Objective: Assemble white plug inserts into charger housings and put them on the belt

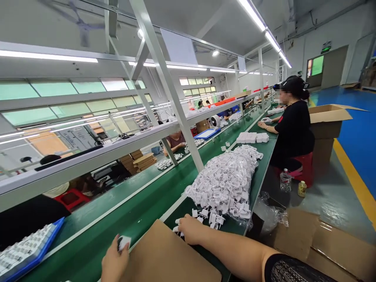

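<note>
Bordering cardboard (173,256) edge, left hand (115,258)

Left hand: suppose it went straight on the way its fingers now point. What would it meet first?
Ahead of the left hand and the white part it holds, the way looks free out over the green belt; depth is unclear, so it might brush the belt's surface first.

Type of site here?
Probably a factory assembly line: long green belt between work surfaces, a clear bag of white parts, and a worker seated alongside.
</note>
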Tool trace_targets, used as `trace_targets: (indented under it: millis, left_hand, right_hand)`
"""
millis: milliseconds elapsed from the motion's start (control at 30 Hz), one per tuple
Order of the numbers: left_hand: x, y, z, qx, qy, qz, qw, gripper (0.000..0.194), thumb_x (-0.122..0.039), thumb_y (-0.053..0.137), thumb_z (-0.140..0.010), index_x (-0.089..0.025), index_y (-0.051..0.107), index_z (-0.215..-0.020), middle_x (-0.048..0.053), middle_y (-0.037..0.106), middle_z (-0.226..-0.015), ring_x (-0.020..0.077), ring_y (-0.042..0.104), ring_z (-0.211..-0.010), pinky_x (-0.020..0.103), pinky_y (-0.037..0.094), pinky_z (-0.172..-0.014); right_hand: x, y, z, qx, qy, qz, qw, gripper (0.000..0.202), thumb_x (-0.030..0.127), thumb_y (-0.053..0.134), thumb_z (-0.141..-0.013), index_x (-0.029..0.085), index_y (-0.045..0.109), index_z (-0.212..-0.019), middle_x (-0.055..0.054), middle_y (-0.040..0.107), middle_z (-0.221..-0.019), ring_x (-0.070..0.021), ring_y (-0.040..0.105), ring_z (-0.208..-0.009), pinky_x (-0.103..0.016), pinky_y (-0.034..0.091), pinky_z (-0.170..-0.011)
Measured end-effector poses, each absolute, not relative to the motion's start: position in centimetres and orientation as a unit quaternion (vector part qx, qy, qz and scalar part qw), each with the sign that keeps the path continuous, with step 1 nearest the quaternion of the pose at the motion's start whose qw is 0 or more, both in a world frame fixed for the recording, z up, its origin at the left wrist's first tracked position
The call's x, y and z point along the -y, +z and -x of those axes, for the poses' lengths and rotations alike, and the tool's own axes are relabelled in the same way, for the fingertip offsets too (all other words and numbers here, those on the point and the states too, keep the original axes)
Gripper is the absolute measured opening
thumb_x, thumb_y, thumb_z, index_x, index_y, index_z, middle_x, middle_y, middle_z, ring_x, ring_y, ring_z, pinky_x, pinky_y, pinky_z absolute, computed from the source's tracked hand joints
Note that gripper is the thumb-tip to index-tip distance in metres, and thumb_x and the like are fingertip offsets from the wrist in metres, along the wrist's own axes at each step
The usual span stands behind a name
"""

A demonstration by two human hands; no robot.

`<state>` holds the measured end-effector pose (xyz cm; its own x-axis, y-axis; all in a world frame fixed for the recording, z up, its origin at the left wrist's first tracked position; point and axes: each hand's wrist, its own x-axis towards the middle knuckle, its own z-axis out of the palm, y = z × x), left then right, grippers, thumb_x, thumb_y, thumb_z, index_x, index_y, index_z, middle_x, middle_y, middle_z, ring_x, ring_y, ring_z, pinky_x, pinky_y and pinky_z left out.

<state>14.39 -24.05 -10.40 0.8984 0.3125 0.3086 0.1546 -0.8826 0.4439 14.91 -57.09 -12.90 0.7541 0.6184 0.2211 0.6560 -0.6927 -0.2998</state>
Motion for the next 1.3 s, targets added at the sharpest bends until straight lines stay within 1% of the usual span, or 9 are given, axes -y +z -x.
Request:
trace_targets:
  millis: [167,333,467,567,733,933,1100,1200,1300]
  left_hand:
    - [28.9,-12.9,-8.4,0.024,0.168,-0.934,0.315,0.070,-0.054,0.044,-0.087,-0.020,0.056,-0.146,0.013,0.070,-0.130,0.0341,0.069,-0.111,0.048,0.056,-0.098]
    - [32.8,-14.9,-2.2,0.052,0.112,-0.926,0.357,0.056,-0.051,0.046,-0.093,-0.023,0.062,-0.138,0.012,0.068,-0.131,0.0319,0.063,-0.122,0.049,0.049,-0.110]
    - [34.0,-14.1,-0.9,-0.021,0.161,-0.889,0.428,0.067,-0.057,0.067,-0.079,-0.017,0.063,-0.132,0.015,0.065,-0.131,0.0335,0.057,-0.130,0.050,0.041,-0.117]
    - [33.2,-13.8,-1.4,-0.043,0.129,-0.862,0.489,0.057,-0.062,0.066,-0.081,-0.016,0.069,-0.116,0.013,0.070,-0.112,0.0295,0.066,-0.107,0.047,0.052,-0.101]
    - [32.9,-13.6,-1.7,-0.023,0.140,-0.825,0.547,0.051,-0.053,0.073,-0.080,-0.015,0.069,-0.115,0.012,0.071,-0.113,0.0257,0.066,-0.102,0.043,0.053,-0.096]
    - [32.5,-13.7,-1.8,0.008,0.138,-0.816,0.562,0.046,-0.048,0.072,-0.082,-0.017,0.073,-0.115,0.011,0.074,-0.112,0.0259,0.067,-0.102,0.042,0.052,-0.096]
    - [32.3,-13.5,-1.7,-0.001,0.135,-0.836,0.532,0.043,-0.051,0.069,-0.085,-0.019,0.074,-0.112,0.009,0.073,-0.110,0.0262,0.066,-0.102,0.041,0.051,-0.094]
    - [32.5,-13.4,-1.5,-0.005,0.136,-0.844,0.519,0.043,-0.054,0.069,-0.086,-0.020,0.075,-0.113,0.009,0.073,-0.109,0.0261,0.065,-0.102,0.041,0.049,-0.095]
    - [32.7,-13.3,-1.5,-0.027,0.144,-0.827,0.542,0.048,-0.056,0.074,-0.082,-0.020,0.073,-0.115,0.009,0.073,-0.112,0.0260,0.065,-0.103,0.040,0.051,-0.092]
  right_hand:
    - [57.2,-11.6,-14.1,0.304,-0.046,0.936,0.169,0.043,0.012,0.072,-0.069,0.014,0.071,-0.112,-0.016,0.056,-0.122,-0.0300,0.053,-0.109,-0.033,0.048,-0.078]
    - [56.5,-9.5,-13.0,0.180,-0.009,0.815,0.551,0.018,0.017,0.074,-0.074,0.012,0.072,-0.092,-0.011,0.062,-0.105,-0.0191,0.059,-0.090,-0.033,0.050,-0.082]
    - [54.5,-8.1,-12.4,0.188,0.162,0.748,0.615,0.046,0.057,0.073,-0.080,0.016,0.066,-0.099,-0.005,0.067,-0.088,-0.0138,0.063,-0.077,-0.026,0.052,-0.070]
    - [52.5,-6.9,-12.4,0.170,0.261,0.647,0.696,0.059,0.056,0.088,-0.061,0.016,0.066,-0.099,-0.006,0.072,-0.093,-0.0159,0.069,-0.083,-0.028,0.056,-0.076]
    - [49.6,-6.1,-12.1,0.188,0.249,0.665,0.679,0.058,0.042,0.094,-0.053,0.016,0.069,-0.098,-0.006,0.074,-0.096,-0.0141,0.068,-0.080,-0.027,0.055,-0.076]
    - [48.5,-7.6,-11.5,0.231,0.154,0.724,0.632,0.045,0.045,0.086,-0.064,0.017,0.072,-0.096,-0.006,0.073,-0.094,-0.0148,0.064,-0.080,-0.026,0.050,-0.069]
    - [49.6,-7.5,-11.5,0.241,0.197,0.692,0.651,0.046,0.051,0.083,-0.070,0.021,0.067,-0.101,-0.004,0.070,-0.092,-0.0133,0.062,-0.075,-0.026,0.049,-0.065]
    - [49.8,-7.8,-11.4,0.273,0.230,0.690,0.629,0.041,0.048,0.085,-0.067,0.020,0.062,-0.087,-0.005,0.069,-0.091,-0.0155,0.064,-0.080,-0.028,0.052,-0.069]
    - [49.8,-8.2,-11.2,0.326,0.135,0.726,0.590,0.030,0.041,0.077,-0.077,0.021,0.064,-0.094,-0.005,0.067,-0.098,-0.0145,0.062,-0.083,-0.030,0.053,-0.078]
